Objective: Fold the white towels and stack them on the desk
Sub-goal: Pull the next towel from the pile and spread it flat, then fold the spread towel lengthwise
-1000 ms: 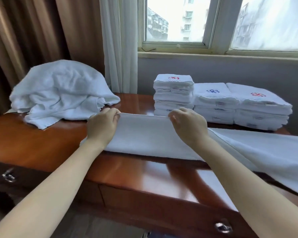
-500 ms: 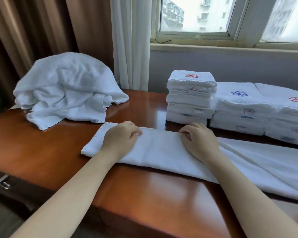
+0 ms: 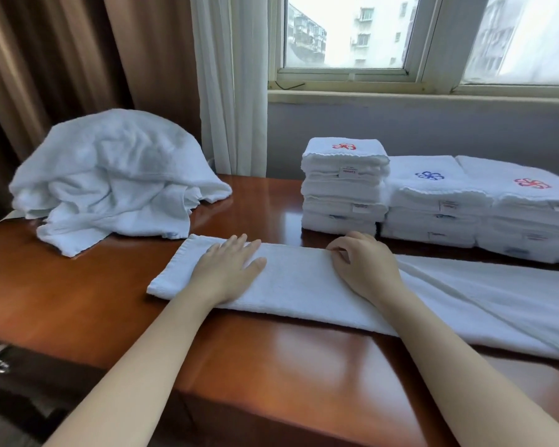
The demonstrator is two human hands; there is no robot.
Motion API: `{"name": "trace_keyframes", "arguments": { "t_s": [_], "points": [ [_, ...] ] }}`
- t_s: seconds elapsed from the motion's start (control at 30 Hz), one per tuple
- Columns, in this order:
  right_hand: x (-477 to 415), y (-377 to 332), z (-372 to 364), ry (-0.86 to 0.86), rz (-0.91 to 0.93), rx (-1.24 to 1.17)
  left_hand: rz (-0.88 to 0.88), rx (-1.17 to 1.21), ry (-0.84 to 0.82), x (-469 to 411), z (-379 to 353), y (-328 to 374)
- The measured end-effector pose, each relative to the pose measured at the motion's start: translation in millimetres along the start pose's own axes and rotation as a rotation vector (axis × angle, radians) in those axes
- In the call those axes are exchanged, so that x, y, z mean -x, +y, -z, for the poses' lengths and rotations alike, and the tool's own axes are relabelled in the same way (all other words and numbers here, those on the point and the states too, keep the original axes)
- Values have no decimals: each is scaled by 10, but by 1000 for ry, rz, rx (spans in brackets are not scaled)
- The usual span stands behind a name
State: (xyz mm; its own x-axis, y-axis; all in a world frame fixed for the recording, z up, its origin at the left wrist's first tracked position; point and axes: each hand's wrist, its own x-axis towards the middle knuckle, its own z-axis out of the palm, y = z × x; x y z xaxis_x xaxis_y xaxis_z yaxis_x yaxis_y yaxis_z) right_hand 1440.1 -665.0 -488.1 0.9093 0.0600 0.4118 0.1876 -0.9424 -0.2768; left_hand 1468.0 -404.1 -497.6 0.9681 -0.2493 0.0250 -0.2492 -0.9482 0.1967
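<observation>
Lying near the front edge of the desk (image 3: 78,285), the long towel (image 3: 297,285) runs off to the right. The left hand (image 3: 229,269) lies flat on it. The right hand (image 3: 365,266) pinches its far edge with curled fingers. Bare wood shows left. Folded stacks (image 3: 344,185) line the back edge; a messy heap (image 3: 110,175) fills its left corner.

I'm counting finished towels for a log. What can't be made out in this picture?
Head view only:
- Long towel: its right end is cut off by the frame edge.
- Rightmost stack: cut off by the same edge, so its count is unsure.
- Sewn labels: too small to read.
- Unfolded heap: creases hide how many towels it holds.
- Right hand: its curl hides whether its grip has the towel's edge.
</observation>
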Motion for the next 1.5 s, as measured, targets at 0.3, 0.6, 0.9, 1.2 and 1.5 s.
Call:
{"name": "trace_keyframes", "arguments": {
  "t_s": [0.3, 0.6, 0.9, 1.2, 1.5],
  "points": [
    [242, 38, 226, -122, 4, -20, -104, 153, 96, 104, 76, 116],
    [969, 689, 844, -29, -212, 39, -426, 359, 150, 269, 113, 1377],
    [1573, 1223, 1309, -8, -360, 94, -700, 282, 69, 361, -163, 2615],
    [2053, 1617, 1740, -106, -485, 46, -839, 298, 27, 305, -406, 3211],
    [2170, 1849, 1680, 99, -448, 128, -774, 323, 132, 176, -528, 3308]
  ]
}}
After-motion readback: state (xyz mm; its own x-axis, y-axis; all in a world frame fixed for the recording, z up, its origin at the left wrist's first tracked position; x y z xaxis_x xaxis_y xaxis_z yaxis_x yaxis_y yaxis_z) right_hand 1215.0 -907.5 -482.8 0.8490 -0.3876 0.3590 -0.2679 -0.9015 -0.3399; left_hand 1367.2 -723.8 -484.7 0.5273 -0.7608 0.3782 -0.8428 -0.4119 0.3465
